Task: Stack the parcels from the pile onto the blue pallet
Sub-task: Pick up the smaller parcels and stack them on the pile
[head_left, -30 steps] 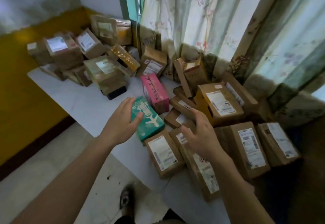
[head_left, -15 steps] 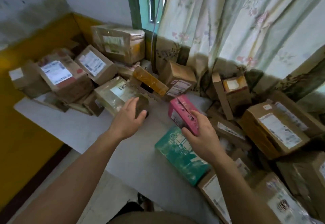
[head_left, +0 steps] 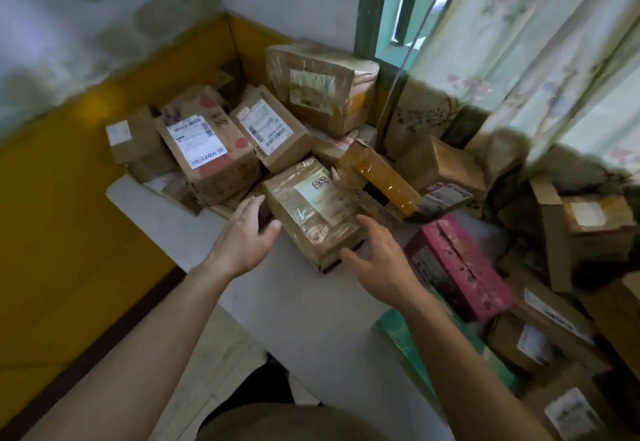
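Observation:
A tape-wrapped brown parcel (head_left: 311,212) lies at the near edge of the pile on a pale surface (head_left: 311,323). My left hand (head_left: 244,232) is at its left side, fingers straight and touching its left face. My right hand (head_left: 377,260) is at its near right corner, fingers spread and relaxed, thumb close to the corner. Neither hand grips it. No blue pallet shows in this view.
More brown parcels crowd the corner: a labelled one (head_left: 204,149), another (head_left: 270,129), a large one (head_left: 318,84) by the window. A pink box (head_left: 457,267) and a green box (head_left: 415,340) lie to the right. A curtain (head_left: 519,42) hangs behind.
The view swung left toward the corner pile. My right hand left the pink box and came to the taped parcel's right corner; my left hand stayed by that parcel's left side.

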